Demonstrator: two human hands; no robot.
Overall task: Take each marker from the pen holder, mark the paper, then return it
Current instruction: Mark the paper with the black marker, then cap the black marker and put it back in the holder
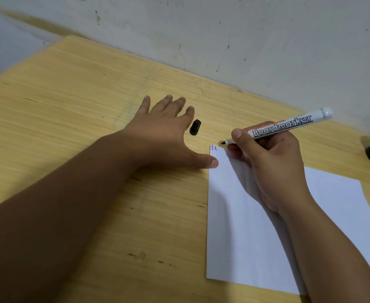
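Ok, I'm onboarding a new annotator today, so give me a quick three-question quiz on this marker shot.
1. True or false: the black cap is on the marker.
2. Which hand holds the marker: A) left hand, B) right hand?
3. Where on the paper are the small coloured marks?

Key: 1. False; it lies on the table beside the left hand's fingers. 2. B. 3. At the far left corner, by the marker tip.

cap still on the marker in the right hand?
No: the small black cap lies on the wooden table, and the white marker shows a bare tip.
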